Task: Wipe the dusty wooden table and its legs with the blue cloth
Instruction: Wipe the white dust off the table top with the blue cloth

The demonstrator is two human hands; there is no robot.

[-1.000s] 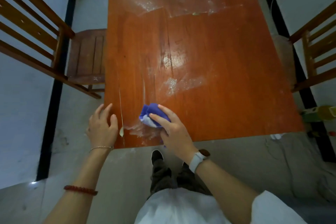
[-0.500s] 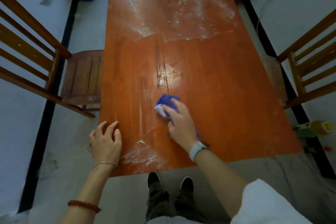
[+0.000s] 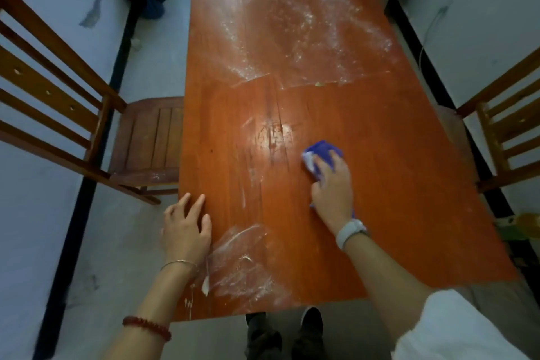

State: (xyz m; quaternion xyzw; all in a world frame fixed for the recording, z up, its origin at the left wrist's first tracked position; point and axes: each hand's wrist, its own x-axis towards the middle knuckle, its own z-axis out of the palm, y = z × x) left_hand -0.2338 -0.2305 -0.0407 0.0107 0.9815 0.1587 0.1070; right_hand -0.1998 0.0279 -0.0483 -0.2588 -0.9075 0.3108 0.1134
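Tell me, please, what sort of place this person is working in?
Probably a plain dining or meeting room: a long wooden table, a slatted wooden chair to its left, a matching chair to its right, and black skirting along pale walls.

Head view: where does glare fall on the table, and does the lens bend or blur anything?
In the head view, glare whitens the wooden table at its far end and just left of the blue cloth; the wide lens splays both chairs outward; nothing is strongly blurred.
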